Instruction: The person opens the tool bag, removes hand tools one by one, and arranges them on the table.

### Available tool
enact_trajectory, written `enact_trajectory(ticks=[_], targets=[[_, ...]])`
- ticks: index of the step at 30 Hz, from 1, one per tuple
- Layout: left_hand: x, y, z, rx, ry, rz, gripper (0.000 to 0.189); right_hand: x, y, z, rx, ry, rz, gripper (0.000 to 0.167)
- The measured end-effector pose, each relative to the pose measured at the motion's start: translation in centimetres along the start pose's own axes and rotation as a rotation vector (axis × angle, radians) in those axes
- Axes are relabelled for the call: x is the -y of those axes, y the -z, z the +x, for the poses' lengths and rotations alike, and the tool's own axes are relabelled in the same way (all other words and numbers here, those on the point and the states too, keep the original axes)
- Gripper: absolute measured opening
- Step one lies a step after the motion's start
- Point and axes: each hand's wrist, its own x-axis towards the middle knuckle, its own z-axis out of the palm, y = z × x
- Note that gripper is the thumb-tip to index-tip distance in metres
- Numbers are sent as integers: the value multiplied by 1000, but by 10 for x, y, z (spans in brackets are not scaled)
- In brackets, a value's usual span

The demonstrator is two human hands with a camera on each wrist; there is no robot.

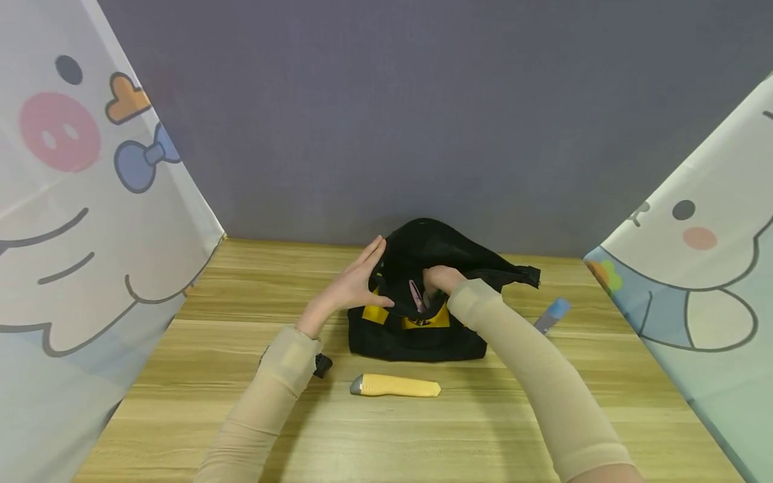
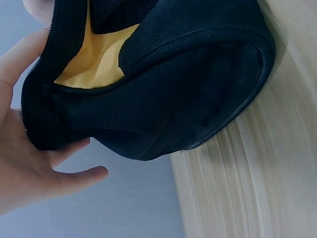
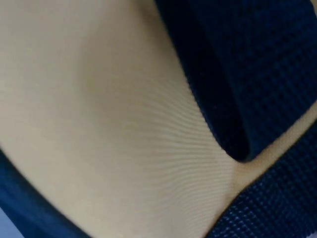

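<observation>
A black zippered fabric bag [image 1: 417,345] with yellow panels lies on the table, its mouth spread wide. My left hand [image 1: 356,282] rests at the left side of that mouth, fingers straight and thumb extended. In the left wrist view, the left hand [image 2: 25,148] touches the zipper edge of the bag [image 2: 188,94]. My right hand [image 1: 443,278] reaches into the mouth; its fingertips are hidden, and I cannot tell whether they hold anything. Beside them inside the bag shows a slim pink item [image 1: 416,295]. The right wrist view is filled by yellow lining [image 3: 124,134] and dark mesh [image 3: 267,64].
On the wooden table [image 1: 199,376], a yellow utility knife [image 1: 395,386] lies in front of the bag. A blue-capped tube [image 1: 552,315] is right of it, partly behind the right sleeve. A small black object [image 1: 323,364] peeks out by the left sleeve. A grey panel [image 1: 386,121] stands behind.
</observation>
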Motion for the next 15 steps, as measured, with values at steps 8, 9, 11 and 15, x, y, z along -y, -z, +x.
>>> enact_trajectory(ticks=[8,9,11,15], targets=[[-1,0,0,-4,-4,3,123,-2,-1,1,18,-32,25,15],[-2,0,0,-7,-7,1,123,-2,-1,1,21,-45,41,14],[-2,-1,0,-8,-9,5,123,-2,-1,3,44,-73,77,15],[-2,-2,1,-6,-5,12,123,-3,-7,27,105,-147,102,17]])
